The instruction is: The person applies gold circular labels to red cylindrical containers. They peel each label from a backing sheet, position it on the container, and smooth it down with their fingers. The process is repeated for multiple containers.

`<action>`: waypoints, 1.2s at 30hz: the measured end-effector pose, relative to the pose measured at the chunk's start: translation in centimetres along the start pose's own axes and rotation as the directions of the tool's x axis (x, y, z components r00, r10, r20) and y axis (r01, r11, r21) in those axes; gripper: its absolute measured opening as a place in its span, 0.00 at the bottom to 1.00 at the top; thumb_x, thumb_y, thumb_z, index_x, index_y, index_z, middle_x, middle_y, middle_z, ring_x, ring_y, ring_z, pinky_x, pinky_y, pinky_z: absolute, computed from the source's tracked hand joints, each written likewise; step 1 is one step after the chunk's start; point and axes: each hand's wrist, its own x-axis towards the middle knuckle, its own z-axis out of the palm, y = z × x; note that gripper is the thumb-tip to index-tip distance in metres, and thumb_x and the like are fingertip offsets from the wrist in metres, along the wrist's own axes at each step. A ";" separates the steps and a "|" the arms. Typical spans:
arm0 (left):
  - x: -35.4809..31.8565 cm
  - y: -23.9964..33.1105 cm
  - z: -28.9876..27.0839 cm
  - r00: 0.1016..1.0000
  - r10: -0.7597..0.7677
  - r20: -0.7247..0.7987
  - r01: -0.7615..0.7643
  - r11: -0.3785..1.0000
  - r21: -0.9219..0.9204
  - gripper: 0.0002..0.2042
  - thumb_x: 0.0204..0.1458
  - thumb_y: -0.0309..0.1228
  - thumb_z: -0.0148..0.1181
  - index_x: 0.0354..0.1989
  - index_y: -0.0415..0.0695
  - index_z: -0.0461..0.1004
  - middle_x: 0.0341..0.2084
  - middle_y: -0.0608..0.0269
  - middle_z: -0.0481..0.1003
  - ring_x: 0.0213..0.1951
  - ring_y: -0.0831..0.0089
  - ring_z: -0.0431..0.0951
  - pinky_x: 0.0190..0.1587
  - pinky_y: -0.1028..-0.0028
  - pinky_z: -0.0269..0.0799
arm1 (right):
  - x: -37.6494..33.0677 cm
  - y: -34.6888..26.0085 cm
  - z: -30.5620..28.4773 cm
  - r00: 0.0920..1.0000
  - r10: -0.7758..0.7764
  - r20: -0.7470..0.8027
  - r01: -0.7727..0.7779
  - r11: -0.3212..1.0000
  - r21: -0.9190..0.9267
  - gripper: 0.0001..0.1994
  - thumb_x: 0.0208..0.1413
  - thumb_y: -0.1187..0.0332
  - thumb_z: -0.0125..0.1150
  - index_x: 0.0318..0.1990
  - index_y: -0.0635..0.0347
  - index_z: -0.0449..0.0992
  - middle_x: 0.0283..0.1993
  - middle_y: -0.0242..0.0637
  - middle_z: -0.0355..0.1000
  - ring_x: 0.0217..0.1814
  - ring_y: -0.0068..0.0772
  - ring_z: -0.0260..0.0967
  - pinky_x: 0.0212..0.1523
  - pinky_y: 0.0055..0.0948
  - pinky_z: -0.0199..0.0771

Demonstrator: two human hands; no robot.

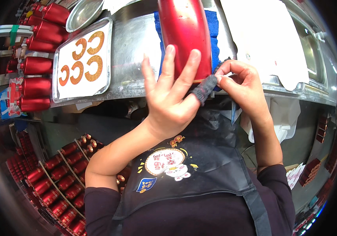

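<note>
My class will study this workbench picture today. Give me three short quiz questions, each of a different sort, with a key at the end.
1. How many gold curved shapes are on the tray?
2. True or false: blue cloth shows on both sides of the large red bottle.
3. Fill in: one digit of the ____ hand wears a dark band.

Key:
1. Five.
2. True.
3. Left; the right hand pinches the band's end.

by the red bottle (pixel 187 37), the right grip (pixel 242 82) pinches a dark ribbed band (pixel 204 90) on the thumb of the spread left grip (pixel 170 100); blue cloth (pixel 214 38) lies under the bottle, gold crescents (pixel 100 67) left of it.
</note>
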 end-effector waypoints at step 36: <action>-1.5 -1.0 -0.3 0.983 -0.184 -0.018 0.177 0.965 -0.191 0.24 0.45 0.27 0.74 0.54 0.42 0.80 0.65 0.38 0.67 0.65 0.43 0.70 0.67 0.37 0.52 | -1.2 1.5 4.2 0.941 -0.217 -0.261 0.255 0.959 0.122 0.15 0.56 0.72 0.64 0.50 0.64 0.70 0.41 0.40 0.68 0.24 0.22 0.63 0.27 0.22 0.65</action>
